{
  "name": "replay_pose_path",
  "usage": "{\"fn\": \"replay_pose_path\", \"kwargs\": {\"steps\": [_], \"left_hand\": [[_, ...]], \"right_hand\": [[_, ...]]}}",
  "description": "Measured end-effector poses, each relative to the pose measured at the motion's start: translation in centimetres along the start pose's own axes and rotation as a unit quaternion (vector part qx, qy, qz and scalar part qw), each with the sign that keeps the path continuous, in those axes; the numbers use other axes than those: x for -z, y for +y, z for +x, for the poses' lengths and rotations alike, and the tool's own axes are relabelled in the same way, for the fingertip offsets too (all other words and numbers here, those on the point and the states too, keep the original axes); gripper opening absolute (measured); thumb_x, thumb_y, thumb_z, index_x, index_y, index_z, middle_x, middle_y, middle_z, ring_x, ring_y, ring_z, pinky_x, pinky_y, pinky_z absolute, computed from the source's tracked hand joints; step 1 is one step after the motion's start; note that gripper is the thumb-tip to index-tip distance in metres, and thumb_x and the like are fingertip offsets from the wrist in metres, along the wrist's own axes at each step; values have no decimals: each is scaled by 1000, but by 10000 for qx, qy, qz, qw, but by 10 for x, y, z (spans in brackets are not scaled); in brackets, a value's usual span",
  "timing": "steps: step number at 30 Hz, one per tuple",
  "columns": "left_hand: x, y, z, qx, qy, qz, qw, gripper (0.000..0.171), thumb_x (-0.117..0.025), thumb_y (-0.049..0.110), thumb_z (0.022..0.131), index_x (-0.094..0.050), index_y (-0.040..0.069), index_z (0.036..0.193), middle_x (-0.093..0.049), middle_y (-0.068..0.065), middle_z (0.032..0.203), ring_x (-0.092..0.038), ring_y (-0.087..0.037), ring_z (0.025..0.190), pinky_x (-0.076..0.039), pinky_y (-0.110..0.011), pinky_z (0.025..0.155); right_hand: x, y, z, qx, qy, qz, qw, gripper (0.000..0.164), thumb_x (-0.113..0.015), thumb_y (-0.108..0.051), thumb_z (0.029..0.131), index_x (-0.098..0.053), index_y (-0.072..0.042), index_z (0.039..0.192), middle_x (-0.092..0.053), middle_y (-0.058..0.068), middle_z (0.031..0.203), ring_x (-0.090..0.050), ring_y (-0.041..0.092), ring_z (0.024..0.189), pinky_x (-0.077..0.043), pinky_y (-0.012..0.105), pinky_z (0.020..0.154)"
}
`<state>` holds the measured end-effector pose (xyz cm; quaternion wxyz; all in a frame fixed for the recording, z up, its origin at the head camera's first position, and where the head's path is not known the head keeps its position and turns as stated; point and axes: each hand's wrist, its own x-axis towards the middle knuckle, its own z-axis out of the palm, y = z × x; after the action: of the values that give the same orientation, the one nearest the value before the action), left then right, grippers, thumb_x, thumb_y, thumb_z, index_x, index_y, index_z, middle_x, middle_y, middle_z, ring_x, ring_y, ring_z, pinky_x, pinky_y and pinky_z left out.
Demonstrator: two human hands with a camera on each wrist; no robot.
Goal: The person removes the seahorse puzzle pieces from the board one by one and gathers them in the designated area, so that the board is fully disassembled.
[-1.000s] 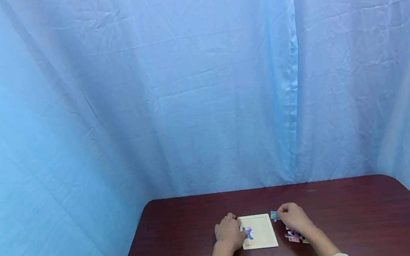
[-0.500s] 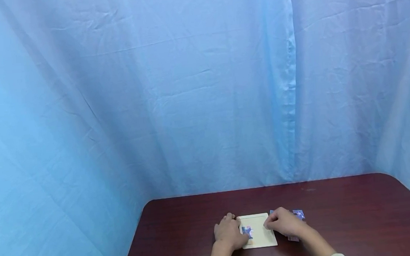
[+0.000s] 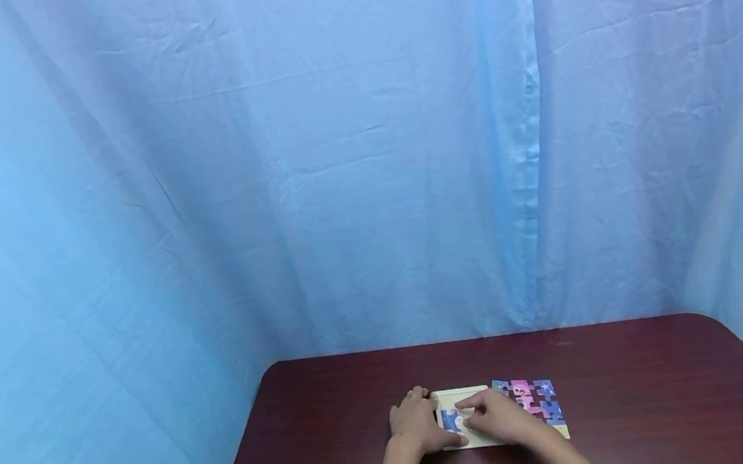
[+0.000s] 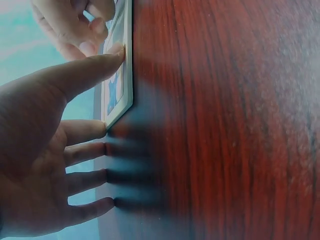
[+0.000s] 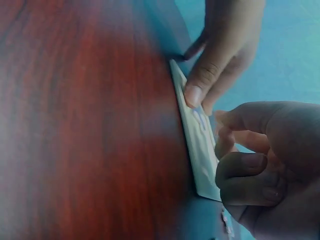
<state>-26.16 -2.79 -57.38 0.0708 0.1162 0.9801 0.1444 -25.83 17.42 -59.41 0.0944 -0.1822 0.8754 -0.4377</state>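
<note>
A pale square puzzle tray (image 3: 460, 391) lies flat on the table, with blue, star-patterned puzzle pieces (image 3: 449, 418) along its left side. My left hand (image 3: 416, 423) steadies that side: the thumb (image 4: 100, 65) rests over the tray's near rim, and straight, spread fingers touch the table and the tray's corner. Over the tray's middle, my right hand (image 3: 502, 417) brings bent index finger and thumb close to the placed pieces. It pinches a puzzle piece that the fingers mostly hide; its other fingers (image 5: 250, 190) are curled in.
Right of the tray, several loose pink, purple and blue puzzle pieces (image 3: 544, 388) lie close together on the dark red table (image 3: 636, 378). Blue curtains (image 3: 368, 188) hang behind the table and on both sides.
My right hand has moved left from the loose pieces onto the tray, uncovering those pieces. My left thumb has shifted right along the tray's near rim; the rest of that hand stays put.
</note>
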Motion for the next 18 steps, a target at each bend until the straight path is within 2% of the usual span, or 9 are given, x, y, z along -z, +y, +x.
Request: {"fn": "replay_pose_path", "kwargs": {"steps": [4, 9, 18], "left_hand": [[-3, -3, -1, 14, 26, -158, 9999, 89, -90, 66, 71, -69, 17, 142, -59, -9, 152, -53, -34, 146, -42, -69, 115], [1, -3, -6, 60, -16, -184, 9998, 93, -89, 65, 74, -64, 15, 147, -57, -10, 156, -50, -34, 150, -41, -68, 117], [2, 0, -9, 118, -37, -447, 9989, 95, -90, 61, 75, -58, 14, 152, -56, -12, 157, -49, -35, 150, -40, -69, 117]], "right_hand": [[-8, -2, 1, 34, 90, -155, 9998, 42, -70, -8, 88, -75, -3, 130, -52, -10, 63, -41, 0, 54, -33, 19, 50], [-13, -4, 1, 187, 94, -244, 9995, 47, -68, -5, 87, -72, -1, 133, -50, -11, 62, -40, -1, 52, -32, 18, 49], [-20, -3, 5, 245, 337, -528, 9977, 35, -70, -12, 96, -75, 0, 128, -43, -15, 56, -33, -2, 48, -29, 19, 48]]}}
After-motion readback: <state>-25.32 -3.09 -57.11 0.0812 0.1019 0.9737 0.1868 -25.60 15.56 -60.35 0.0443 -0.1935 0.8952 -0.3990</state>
